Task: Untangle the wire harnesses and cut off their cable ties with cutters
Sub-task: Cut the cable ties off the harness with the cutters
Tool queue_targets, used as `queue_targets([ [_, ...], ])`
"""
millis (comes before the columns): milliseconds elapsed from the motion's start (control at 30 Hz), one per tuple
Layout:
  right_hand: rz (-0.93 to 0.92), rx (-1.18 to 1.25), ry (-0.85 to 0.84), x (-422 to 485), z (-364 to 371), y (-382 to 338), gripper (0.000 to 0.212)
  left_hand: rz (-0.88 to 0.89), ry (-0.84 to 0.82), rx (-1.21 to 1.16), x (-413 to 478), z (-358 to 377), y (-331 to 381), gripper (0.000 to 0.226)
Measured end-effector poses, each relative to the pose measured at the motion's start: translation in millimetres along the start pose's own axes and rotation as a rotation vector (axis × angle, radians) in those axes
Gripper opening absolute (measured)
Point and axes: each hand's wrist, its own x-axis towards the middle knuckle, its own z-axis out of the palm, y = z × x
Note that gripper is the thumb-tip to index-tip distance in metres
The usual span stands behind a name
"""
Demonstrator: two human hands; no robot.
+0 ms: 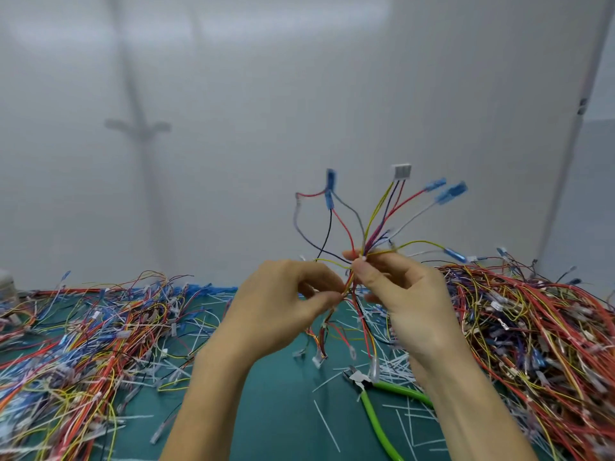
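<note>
The left grip [283, 304] and right grip [409, 294] both pinch the wire harness [366, 247] above the cutters [367, 385]

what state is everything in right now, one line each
wire harness: held up off the mat, wires fanned out
left hand: pinches the harness lower down
right hand: pinches the harness where its wires meet
cutters: lying on the mat, untouched, handles spread
left pile: tangled, on the mat
right pile: tangled, heaped on the mat
cut cable ties: loose, scattered on the mat
</note>
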Motion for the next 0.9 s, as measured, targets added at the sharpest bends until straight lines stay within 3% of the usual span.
queue_targets([
  [200, -0.028, 0.065, -0.011, 0, -4, -10, 0.017, -0.173, 0.212, -0.004, -3, -20, -12, 0.024],
  [333, 0.004, 0.208, -0.027, -2, -5, -21, 0.022, -0.195, 0.082, -0.128, -4, -19, -9, 0.008],
  [500, 0.039, 0.288, -0.024, -2, -11, -27, 0.024, -0.219, -0.068, -0.2, -6, -24, -11, 0.011],
  [633, 0.073, 0.354, -0.028, 0, -16, -29, 0.024, -0.248, -0.232, -0.123, -11, -29, -21, 0.007],
  [700, 0.08, 0.364, -0.041, 1, -17, -29, 0.024, -0.244, -0.296, -0.213, -13, -28, -18, 0.006],
  [900, 0.072, 0.479, 0.034, 1, -14, -26, 0.023, -0.18, -0.48, -0.43, -13, -22, -3, 0.027],
])
